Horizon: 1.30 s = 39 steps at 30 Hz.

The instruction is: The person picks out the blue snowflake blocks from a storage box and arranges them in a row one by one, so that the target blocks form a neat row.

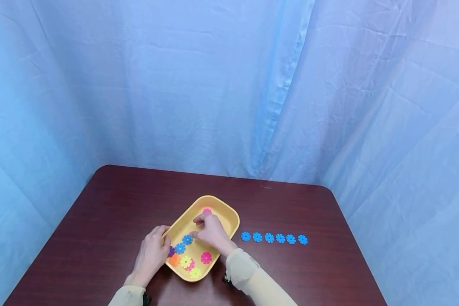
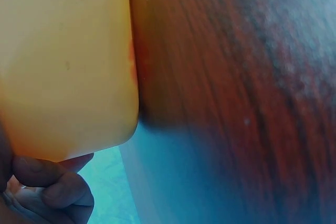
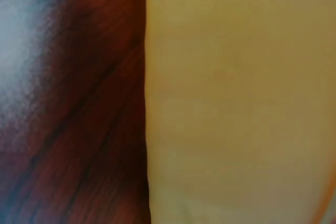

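A yellow plastic tray [image 1: 230,209] stands at an angle on the table, with several flower-shaped notched discs inside. My left hand [image 1: 151,251] grips its left rim; in the left wrist view, curled fingers [image 2: 63,187] show against the tray's outer wall [image 2: 73,66]. My right hand [image 1: 211,233] reaches over the right rim into the tray, thumb and fingers apart, nothing visible between them. Closest to the thumb is a blue disc [image 1: 187,239], beside another blue disc [image 1: 180,248]. The right wrist view shows only the tray's wall [image 3: 236,98] and table.
To the right of the tray, several blue discs [image 1: 269,237] lie in a row on the dark wooden table [image 1: 290,208]. Pink [image 1: 206,257], yellow [image 1: 195,273], orange [image 1: 174,260] and purple [image 1: 171,251] discs lie in the tray. Light blue curtains [image 1: 199,106] hang around the table.
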{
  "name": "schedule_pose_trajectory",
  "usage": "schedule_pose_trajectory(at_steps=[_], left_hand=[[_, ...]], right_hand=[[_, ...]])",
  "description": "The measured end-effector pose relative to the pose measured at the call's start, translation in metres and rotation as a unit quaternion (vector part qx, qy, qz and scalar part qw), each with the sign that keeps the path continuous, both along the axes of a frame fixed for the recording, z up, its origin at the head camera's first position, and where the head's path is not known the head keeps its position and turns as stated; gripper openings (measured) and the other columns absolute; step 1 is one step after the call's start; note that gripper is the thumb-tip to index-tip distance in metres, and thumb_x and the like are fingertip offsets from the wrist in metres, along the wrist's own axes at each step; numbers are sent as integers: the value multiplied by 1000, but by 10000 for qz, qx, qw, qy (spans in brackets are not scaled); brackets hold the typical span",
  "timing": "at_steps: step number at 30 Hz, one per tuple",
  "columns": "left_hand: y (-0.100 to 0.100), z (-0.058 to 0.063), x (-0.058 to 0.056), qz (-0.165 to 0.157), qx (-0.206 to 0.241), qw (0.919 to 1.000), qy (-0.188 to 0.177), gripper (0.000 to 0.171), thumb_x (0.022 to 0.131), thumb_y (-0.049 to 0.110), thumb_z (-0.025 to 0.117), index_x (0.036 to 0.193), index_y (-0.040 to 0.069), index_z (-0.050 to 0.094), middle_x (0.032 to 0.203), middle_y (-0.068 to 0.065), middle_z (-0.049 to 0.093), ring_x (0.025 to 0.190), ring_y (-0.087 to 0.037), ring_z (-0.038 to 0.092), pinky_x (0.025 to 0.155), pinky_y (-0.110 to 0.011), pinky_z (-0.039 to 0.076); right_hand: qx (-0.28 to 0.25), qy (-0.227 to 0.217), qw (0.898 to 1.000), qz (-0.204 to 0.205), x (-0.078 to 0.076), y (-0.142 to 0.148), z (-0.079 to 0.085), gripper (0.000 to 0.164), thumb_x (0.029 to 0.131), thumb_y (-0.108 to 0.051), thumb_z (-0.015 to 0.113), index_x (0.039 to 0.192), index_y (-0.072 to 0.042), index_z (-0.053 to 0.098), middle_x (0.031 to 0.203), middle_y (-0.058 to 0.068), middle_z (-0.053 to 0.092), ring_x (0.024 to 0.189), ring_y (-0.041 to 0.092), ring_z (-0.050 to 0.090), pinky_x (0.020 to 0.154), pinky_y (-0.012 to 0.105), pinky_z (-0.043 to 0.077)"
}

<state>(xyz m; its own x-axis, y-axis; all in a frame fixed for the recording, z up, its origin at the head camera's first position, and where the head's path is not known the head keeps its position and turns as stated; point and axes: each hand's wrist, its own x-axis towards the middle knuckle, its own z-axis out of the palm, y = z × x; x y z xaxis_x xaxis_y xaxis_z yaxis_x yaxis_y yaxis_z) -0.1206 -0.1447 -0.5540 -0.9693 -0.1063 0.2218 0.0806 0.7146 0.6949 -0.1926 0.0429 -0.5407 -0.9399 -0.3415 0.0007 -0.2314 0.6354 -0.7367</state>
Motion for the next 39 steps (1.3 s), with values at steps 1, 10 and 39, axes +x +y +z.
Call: schedule_pose_trajectory(at_steps=[1, 10, 39], left_hand=[[0, 0, 0, 1, -6, 10000, 19, 23, 90, 1, 65, 112, 0, 68, 106, -13, 68, 87, -25, 65, 78, -46, 55], [0, 1, 0, -25, 22, 10000, 64, 22, 89, -1, 65, 111, 0, 68, 105, -13, 68, 86, -26, 65, 77, -45, 54], [-1, 2, 2, -50, 10, 10000, 39, 22, 90, -1, 65, 111, 0, 68, 104, -13, 68, 85, -26, 65, 74, -45, 55]], right_hand=[[65, -44, 10000, 41, 0, -1, -1, 38, 75, -16, 87, 107, -2, 71, 94, 2, 65, 86, 14, 58, 78, 24, 50], [461, -292, 9978, 377, 3, -8, -3, 37, 75, -15, 86, 107, -3, 71, 94, 3, 63, 87, 15, 57, 77, 25, 49], [1897, 599, 9752, 975, 8, -22, -12, 31, 74, -24, 88, 100, -9, 76, 89, -5, 59, 75, 6, 53, 76, 20, 48]])
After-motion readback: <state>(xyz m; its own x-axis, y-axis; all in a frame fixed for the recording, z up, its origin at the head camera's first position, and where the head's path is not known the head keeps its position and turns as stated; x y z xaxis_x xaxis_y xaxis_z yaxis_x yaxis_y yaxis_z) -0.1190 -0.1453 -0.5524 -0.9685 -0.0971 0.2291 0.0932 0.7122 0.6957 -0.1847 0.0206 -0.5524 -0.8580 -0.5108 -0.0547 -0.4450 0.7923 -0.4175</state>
